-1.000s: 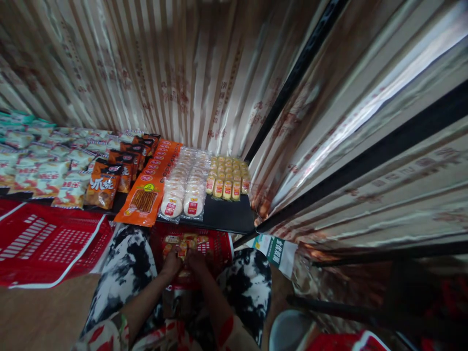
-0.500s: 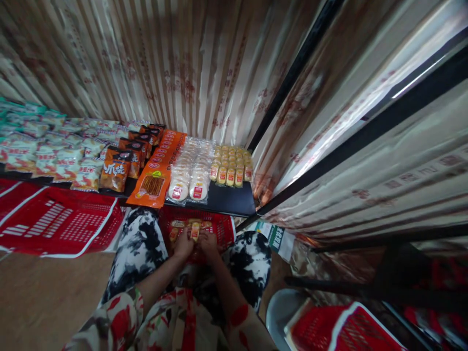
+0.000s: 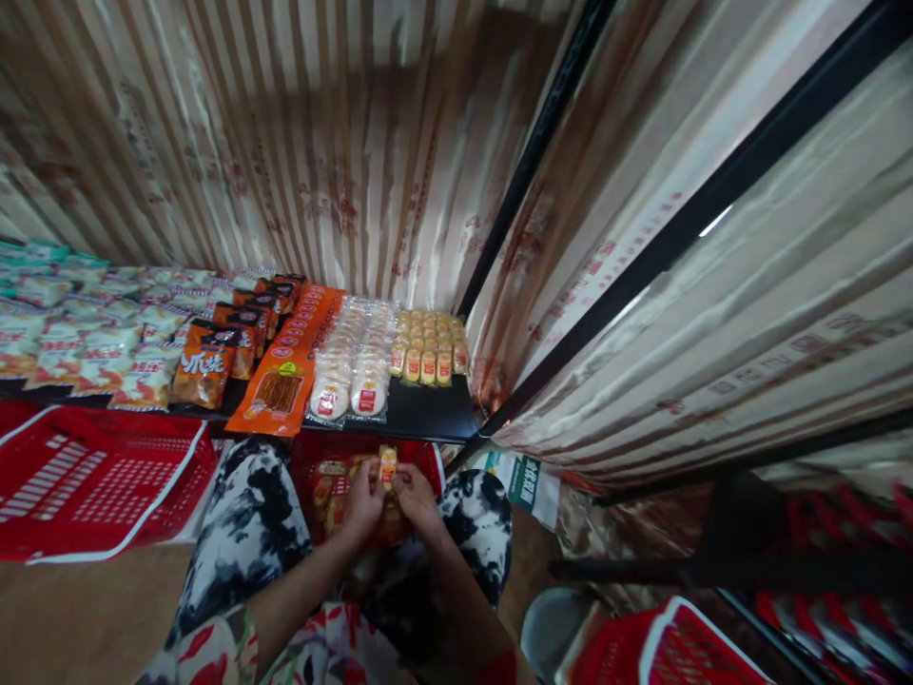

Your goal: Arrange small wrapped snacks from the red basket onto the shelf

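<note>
My left hand point(image 3: 362, 501) and my right hand point(image 3: 415, 495) are closed together on a small yellow snack packet point(image 3: 387, 464), held upright above a red basket point(image 3: 428, 460) between my knees. More small packets point(image 3: 329, 480) lie inside that basket. Just beyond, on a low black shelf point(image 3: 428, 419), stand rows of the same yellow packets point(image 3: 428, 350), beside rows of round white cakes point(image 3: 353, 363) and long orange packs point(image 3: 289, 366).
Brown snack bags point(image 3: 206, 357) and several pale bags point(image 3: 86, 328) fill the shelf's left part. An empty red basket point(image 3: 78, 480) lies on the floor at left, another red basket point(image 3: 677, 647) at bottom right. Striped curtains and black shelf posts rise behind and right.
My hands have lifted out of the basket, bringing one yellow packet up between them. The view has shifted slightly.
</note>
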The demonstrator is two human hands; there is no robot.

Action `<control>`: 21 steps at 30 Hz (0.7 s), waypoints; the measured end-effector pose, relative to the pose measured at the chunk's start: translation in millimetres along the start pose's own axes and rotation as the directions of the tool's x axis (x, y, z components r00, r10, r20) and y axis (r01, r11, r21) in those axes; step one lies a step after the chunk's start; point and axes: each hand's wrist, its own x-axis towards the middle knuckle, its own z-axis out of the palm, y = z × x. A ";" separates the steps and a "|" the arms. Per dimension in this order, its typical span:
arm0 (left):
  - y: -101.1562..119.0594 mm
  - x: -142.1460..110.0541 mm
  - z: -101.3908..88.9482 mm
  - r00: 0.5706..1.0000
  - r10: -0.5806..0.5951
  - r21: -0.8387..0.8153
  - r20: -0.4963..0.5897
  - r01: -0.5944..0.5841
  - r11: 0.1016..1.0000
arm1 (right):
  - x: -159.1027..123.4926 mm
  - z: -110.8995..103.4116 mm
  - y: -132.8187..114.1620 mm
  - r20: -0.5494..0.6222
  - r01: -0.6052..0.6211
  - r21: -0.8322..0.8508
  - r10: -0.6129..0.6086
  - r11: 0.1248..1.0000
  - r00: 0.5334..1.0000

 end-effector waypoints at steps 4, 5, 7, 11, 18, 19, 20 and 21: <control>16.5 -0.9 2.1 0.996 0.083 -0.029 -0.032 -0.084 0.996 | -2.3 -15.4 -14.9 -0.036 0.035 0.025 -0.034 0.999 0.999; 21.5 -0.6 2.0 0.994 0.099 -0.033 -0.034 -0.100 0.994 | -2.4 -18.6 -19.1 -0.039 0.049 0.041 -0.047 0.998 0.998; 31.7 0.6 1.6 0.992 0.121 -0.042 -0.028 -0.122 0.992 | -2.7 -25.1 -28.1 -0.040 0.061 0.063 -0.059 0.996 0.997; 48.3 4.9 2.4 0.989 0.148 -0.113 -0.030 -0.150 0.982 | -5.3 -39.6 -46.7 -0.044 0.094 0.078 -0.090 0.993 0.995; 76.2 13.6 4.9 0.991 0.135 -0.258 0.003 -0.130 0.957 | -2.4 -60.6 -61.8 -0.098 0.179 0.019 -0.177 0.984 0.979; 80.7 15.3 5.3 0.993 0.119 -0.283 0.021 -0.108 0.953 | -0.8 -62.6 -63.3 -0.111 0.173 -0.006 -0.173 0.985 0.979; 85.1 17.1 5.9 0.994 0.103 -0.311 0.040 -0.086 0.946 | 0.6 -64.7 -65.3 -0.131 0.166 -0.040 -0.170 0.985 0.977; 89.0 19.1 6.6 0.994 0.093 -0.340 0.058 -0.068 0.938 | 1.9 -66.9 -67.8 -0.154 0.154 -0.080 -0.165 0.985 0.974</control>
